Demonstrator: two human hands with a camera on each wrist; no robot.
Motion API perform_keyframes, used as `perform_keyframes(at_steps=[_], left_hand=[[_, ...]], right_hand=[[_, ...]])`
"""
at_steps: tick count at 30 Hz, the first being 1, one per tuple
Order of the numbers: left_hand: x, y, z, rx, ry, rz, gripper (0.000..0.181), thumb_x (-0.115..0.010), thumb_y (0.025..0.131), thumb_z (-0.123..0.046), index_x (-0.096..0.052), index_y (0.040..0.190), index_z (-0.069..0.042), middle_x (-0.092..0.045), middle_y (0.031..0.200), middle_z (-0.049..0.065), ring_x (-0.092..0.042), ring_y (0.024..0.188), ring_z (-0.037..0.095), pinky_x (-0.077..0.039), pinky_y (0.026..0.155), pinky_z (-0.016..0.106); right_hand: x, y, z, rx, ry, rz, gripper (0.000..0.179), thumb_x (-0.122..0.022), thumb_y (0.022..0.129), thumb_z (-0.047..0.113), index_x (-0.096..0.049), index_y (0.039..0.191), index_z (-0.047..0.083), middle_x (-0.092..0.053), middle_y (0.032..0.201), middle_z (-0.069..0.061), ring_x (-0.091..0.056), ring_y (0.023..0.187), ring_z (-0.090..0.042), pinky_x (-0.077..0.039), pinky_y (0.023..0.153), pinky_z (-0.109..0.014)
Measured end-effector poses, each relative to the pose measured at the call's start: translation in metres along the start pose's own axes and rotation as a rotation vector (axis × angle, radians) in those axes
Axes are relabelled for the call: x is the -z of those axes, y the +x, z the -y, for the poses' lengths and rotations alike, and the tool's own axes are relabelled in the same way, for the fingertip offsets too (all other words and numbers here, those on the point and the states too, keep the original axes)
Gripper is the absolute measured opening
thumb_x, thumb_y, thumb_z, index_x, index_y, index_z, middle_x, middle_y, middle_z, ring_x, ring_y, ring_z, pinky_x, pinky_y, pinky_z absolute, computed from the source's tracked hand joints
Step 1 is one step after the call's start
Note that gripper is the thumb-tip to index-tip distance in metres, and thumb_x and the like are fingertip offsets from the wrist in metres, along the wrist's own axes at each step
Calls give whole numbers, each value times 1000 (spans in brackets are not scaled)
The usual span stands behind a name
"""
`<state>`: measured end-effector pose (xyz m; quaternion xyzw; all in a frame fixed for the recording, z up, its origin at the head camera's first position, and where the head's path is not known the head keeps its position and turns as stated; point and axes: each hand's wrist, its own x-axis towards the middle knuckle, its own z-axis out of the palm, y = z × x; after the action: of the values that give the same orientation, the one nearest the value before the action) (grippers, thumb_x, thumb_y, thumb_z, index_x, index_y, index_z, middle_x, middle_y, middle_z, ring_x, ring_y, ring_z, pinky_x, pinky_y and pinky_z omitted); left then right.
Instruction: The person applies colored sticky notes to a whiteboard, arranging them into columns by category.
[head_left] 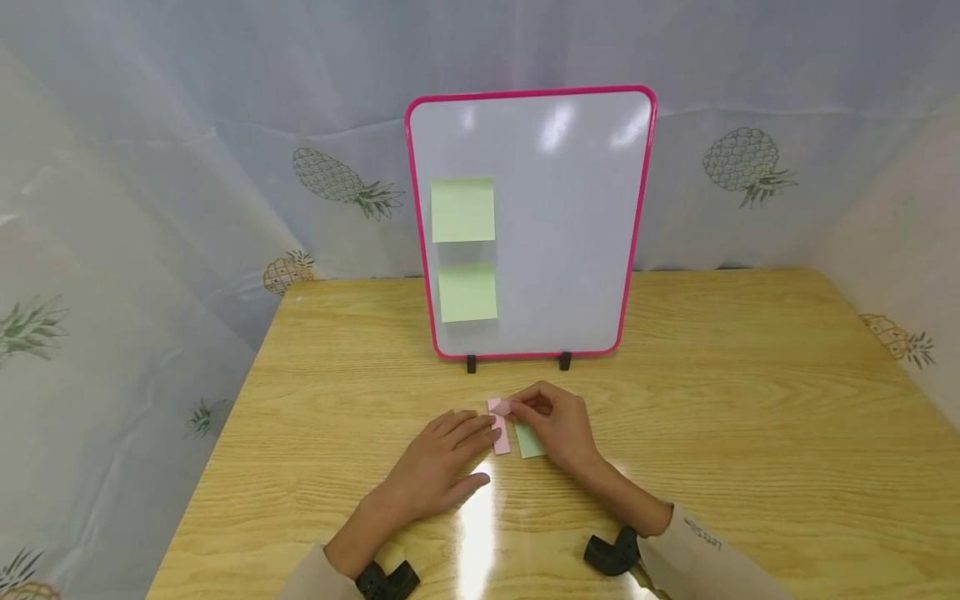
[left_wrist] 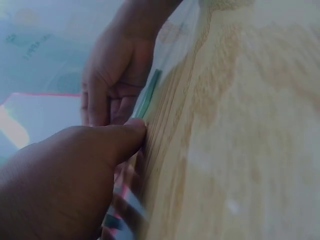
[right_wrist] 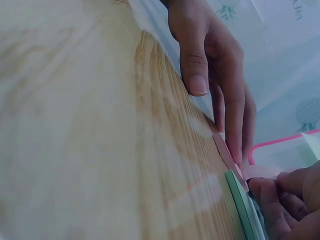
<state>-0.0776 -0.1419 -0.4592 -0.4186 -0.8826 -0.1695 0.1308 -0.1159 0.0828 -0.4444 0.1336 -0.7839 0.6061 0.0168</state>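
Note:
A narrow pad of pink sticky notes [head_left: 502, 442] lies on the table in front of the whiteboard. Fingertips of my left hand [head_left: 438, 467] rest on its left side, the fingers fairly straight and the thumb apart. My right hand [head_left: 561, 425] pinches the far end of the top pink sheet [right_wrist: 259, 172], which curls up off the pad. Just right of the pink pad is a green sticky note pad [head_left: 529, 442], partly covered by the right hand. In the right wrist view the green pad [right_wrist: 241, 207] shows as a thick stack.
A whiteboard [head_left: 562, 233] with a pink frame stands upright behind the hands on black feet [head_left: 471, 364]. Two green sticky notes, an upper note [head_left: 462, 210] and a lower note [head_left: 468, 293], are stuck along its left side. Pineapple-print cloth [head_left: 187, 167] hangs around the wooden table [head_left: 750, 400].

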Motion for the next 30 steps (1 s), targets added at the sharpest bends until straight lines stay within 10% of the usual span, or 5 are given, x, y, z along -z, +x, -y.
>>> perform_keyframes(at_steps=[10, 20, 30], left_hand=[[2, 0, -6, 37, 68, 77, 59, -54, 93, -47, -49, 141, -13, -42, 146, 8, -38, 134, 27, -29, 109, 48], [5, 2, -8, 38, 69, 76, 57, -54, 93, -46, -51, 139, -12, -44, 145, 8, -38, 133, 27, -30, 108, 49], [8, 2, -8, 32, 78, 86, 57, -55, 93, -46, -51, 139, -12, -43, 146, 7, -39, 133, 28, -32, 107, 50]], right_hand=[[3, 3, 0, -23, -50, -65, 5, -72, 86, 12, -71, 91, 11, -71, 87, 3, -69, 82, -8, -55, 72, -25], [9, 8, 43, -79, -35, -126, 9, -69, 85, -2, -68, 91, -8, -69, 86, -19, -69, 78, -32, -54, 65, -21], [19, 19, 11, -77, 44, -166, 14, -71, 87, 11, -69, 94, 0, -71, 86, -12, -70, 79, -25, -57, 71, -35]])
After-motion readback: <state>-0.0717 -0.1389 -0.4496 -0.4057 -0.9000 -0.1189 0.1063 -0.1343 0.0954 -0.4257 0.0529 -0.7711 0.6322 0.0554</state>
